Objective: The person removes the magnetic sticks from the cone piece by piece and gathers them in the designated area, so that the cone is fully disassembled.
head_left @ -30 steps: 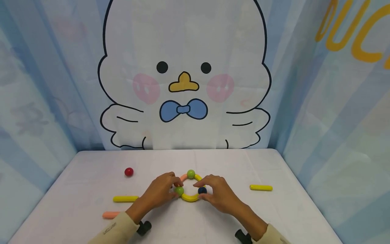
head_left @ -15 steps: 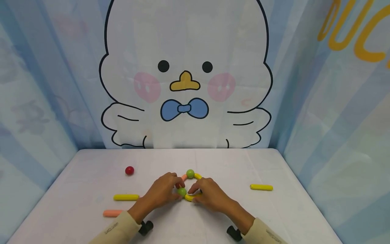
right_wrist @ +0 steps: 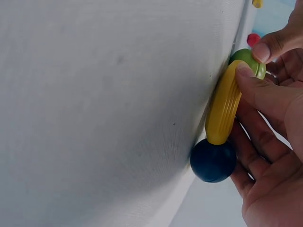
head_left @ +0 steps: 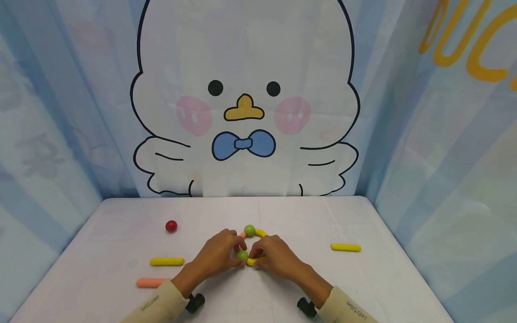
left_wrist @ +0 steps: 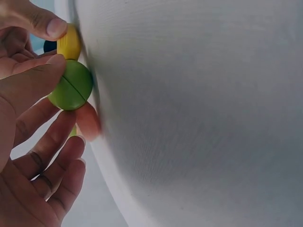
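My left hand (head_left: 214, 251) pinches a green ball (left_wrist: 71, 85) between thumb and fingers at the near left of a small ring. From that ball runs an orange curved stick (left_wrist: 87, 122) towards a second green ball (head_left: 249, 230) at the far side. My right hand (head_left: 278, 258) pinches a yellow curved stick (right_wrist: 223, 106), its tip against the held green ball. On the stick's other end sits a dark blue ball (right_wrist: 213, 161), hidden behind the right hand in the head view. Another yellow curved stick (head_left: 260, 233) reaches from the far green ball towards the right hand.
Left on the white table (head_left: 387, 278) lie a red ball (head_left: 171, 226), a straight yellow stick (head_left: 166, 261) and an orange stick (head_left: 149, 282), partly behind the left sleeve. A yellow stick (head_left: 345, 247) lies to the right. A printed curtain (head_left: 246, 170) stands behind.
My right hand has moved left, from the blue ball onto the near yellow curved stick, and now covers the blue ball. The left hand and its green ball have shifted slightly right.
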The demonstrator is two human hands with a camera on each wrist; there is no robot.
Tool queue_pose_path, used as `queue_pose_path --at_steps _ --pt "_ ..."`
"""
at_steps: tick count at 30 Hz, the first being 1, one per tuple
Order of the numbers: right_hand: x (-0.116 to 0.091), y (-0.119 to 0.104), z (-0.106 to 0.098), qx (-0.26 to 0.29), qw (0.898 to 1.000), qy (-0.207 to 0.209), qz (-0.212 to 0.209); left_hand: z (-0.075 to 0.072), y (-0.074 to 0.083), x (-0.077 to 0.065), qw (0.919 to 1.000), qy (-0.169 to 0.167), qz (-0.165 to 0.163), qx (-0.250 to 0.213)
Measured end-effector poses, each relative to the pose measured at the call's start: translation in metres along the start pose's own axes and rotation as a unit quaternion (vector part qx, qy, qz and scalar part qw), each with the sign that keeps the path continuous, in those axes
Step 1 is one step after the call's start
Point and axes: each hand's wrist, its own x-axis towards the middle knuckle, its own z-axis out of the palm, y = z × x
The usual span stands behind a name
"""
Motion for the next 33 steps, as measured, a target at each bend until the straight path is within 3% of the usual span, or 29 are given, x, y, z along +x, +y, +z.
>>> queue_pose_path --at_steps 10,15,19,22,26,30,33 --pt "-0.001 0.001 -0.005 -0.003 0.999 -0.033 0.009 -0.001 0.002 0.0 0.9999 0.007 0.009 0.0" --pt "-0.001 0.001 -0.009 0.01 0.997 -0.065 0.027 -0.003 0.003 -0.001 0.9997 0.008 -0.007 0.021" --pt "-0.003 0.003 -0.009 0.007 0.997 -0.067 0.025 -0.005 0.003 -0.003 0.9997 0.001 -0.014 0.02" --pt "-0.005 0.004 -0.009 0.017 0.998 -0.046 0.033 -0.004 0.003 -0.004 0.9997 0.002 -0.013 0.023" --pt "-0.009 0.006 -0.01 0.01 0.998 0.027 0.053 -0.004 0.001 -0.004 0.9993 0.004 -0.012 0.034" --pt "-0.01 0.007 -0.009 -0.041 0.99 0.104 0.082 -0.005 0.0 -0.004 0.9987 0.007 -0.014 0.049" --pt "-0.009 0.007 -0.008 -0.07 0.983 0.128 0.111 -0.006 0.0 -0.003 0.9981 0.008 -0.016 0.058"
